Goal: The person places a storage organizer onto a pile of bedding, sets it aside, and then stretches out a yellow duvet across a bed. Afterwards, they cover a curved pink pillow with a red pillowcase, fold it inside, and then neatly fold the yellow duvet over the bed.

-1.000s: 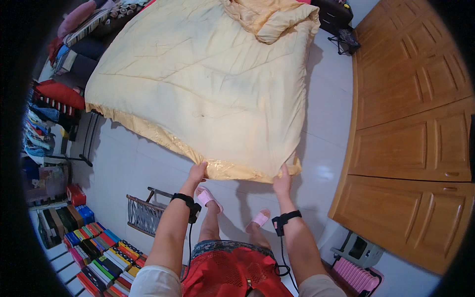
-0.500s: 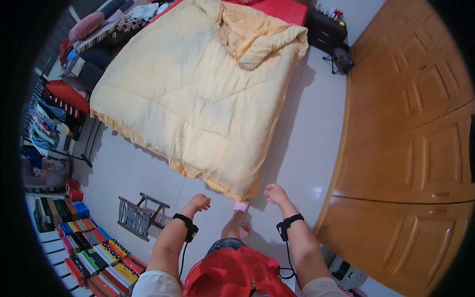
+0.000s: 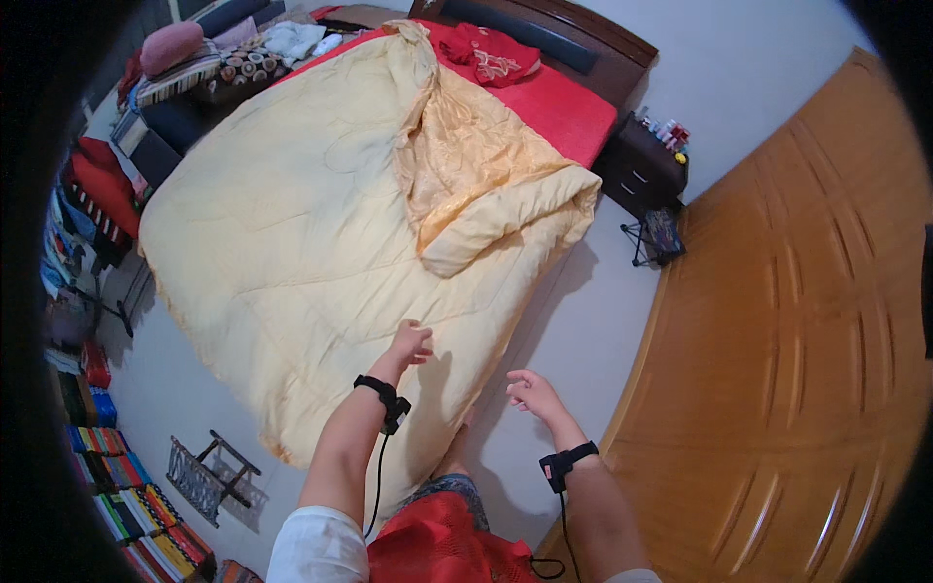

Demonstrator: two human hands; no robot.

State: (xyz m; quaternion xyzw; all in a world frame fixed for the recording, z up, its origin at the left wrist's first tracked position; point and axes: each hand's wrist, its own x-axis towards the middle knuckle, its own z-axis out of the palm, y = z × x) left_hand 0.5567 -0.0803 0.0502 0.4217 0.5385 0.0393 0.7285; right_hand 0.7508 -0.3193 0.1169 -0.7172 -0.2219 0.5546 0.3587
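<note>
A pale yellow quilt (image 3: 292, 243) is spread over the bed, its near end hanging down toward the floor. Toward the far right the quilt is folded back, showing its shiny peach underside (image 3: 476, 146). My left hand (image 3: 412, 344) is above the near part of the quilt, fingers loosely bent and apart, holding nothing. Off the quilt's right edge, over the floor, my right hand (image 3: 533, 393) hovers with its fingers half curled and empty. Each wrist wears a black strap with a small cabled device.
Wooden wardrobe doors (image 3: 777, 321) line the right side. A dark nightstand (image 3: 641, 167) with bottles stands by the headboard (image 3: 554, 44), a folding stool (image 3: 661, 238) before it. At left are a small wooden folding stool (image 3: 212, 476), rows of books (image 3: 146, 510) and hanging clothes (image 3: 73, 223).
I have moved forward along the bed's right side, so the quilt's folded part appears nearer. My left hand has come over the quilt; both hands remain empty.
</note>
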